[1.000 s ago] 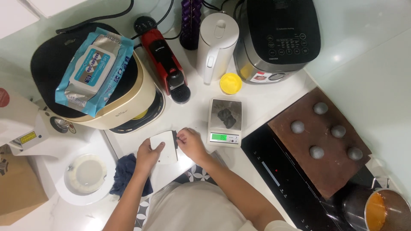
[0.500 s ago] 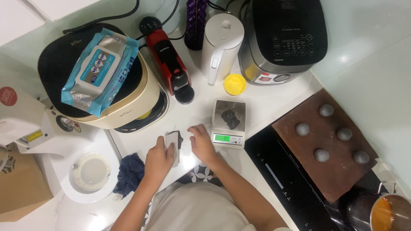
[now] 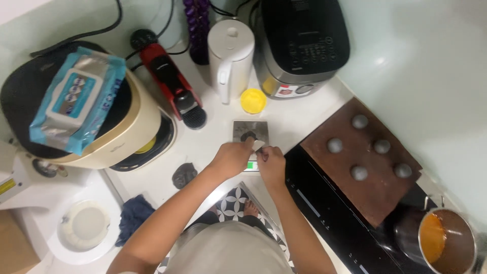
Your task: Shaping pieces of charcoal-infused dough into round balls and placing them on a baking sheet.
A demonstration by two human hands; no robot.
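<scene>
Now both hands over the kitchen scale (image 3: 249, 133) — left hand (image 3: 231, 158) and right hand (image 3: 270, 161) pinching one small white piece (image 3: 258, 145).

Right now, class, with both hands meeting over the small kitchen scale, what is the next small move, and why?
Probably tip the small white packet over the scale plate. The left hand and right hand pinch it together just above the dark bit already lying on the plate, and the green display is lit.
</scene>
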